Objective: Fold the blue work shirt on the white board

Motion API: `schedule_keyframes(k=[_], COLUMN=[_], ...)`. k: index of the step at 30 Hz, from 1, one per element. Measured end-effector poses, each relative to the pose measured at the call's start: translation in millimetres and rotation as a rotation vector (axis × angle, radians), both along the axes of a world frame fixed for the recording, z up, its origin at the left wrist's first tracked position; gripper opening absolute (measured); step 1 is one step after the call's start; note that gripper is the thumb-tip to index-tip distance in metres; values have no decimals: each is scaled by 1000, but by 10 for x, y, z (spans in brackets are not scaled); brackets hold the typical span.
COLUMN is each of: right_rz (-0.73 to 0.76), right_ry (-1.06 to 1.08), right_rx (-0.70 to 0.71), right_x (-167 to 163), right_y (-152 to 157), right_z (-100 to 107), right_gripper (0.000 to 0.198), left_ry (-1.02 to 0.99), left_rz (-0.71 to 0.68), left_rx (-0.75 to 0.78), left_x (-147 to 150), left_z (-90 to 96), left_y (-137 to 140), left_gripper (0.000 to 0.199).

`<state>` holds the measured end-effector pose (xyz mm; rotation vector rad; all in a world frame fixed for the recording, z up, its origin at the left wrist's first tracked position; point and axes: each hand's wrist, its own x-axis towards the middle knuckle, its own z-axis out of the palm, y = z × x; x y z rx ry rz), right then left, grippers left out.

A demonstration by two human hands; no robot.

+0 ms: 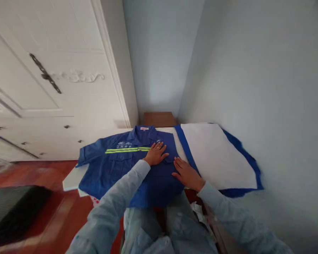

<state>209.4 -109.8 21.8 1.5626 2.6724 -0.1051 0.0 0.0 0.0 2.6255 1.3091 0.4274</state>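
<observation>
While both palms, left hand (156, 153) and right hand (187, 173), apparently press flat, blue jacket (116, 165) lies beneath, ungrasped.

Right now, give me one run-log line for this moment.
left hand: flat on blue work shirt | right hand: flat on shirt edge | white-and-blue cloth: beside | shirt: spread, collar far

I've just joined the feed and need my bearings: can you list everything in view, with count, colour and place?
work shirt: one, blue with a yellow-green reflective stripe, laid flat, collar away from the person
white sheet: one, white with blue border, right of the shirt, against the wall
board: one, white, under the shirt, its left edge showing
wardrobe: one, white with dark handles, left
wooden piece: one, brown, in the far corner
floor: red-brown wood, lower left
dark object: one, black, on the floor, blurred
left hand: flat on the shirt's chest
right hand: flat on the shirt's right edge
</observation>
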Motion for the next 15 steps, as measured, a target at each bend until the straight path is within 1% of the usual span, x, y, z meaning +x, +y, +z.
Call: schedule_keyframes(k=[5,7,8,9,11,13,15], right_rz=[-20,-3,5,15,23,11,-12], right_ry=[3,15,28,44,82,115,146], right_rx=[6,22,33,46,68,83,114], right_x=[11,53,80,110,163,180,122], right_y=[23,53,73,97,153,216,282], right_z=[-1,-52,-90,-132,-215,-261,-234], right_gripper=[63,63,63,63,64,65,67], left_ry=[-14,-44,-65,-89,-131,-154,-157], left_rz=[3,26,57,106,255,451,680], left_rx=[-12,-5,7,24,64,96,108], left_x=[7,-104,-209,-352,-756,-1286,-1872], left_z=[12,70,114,168,298,438,560], left_y=[42,84,107,124,123,58,-59], left_gripper=[62,57,55,52,48,43,41])
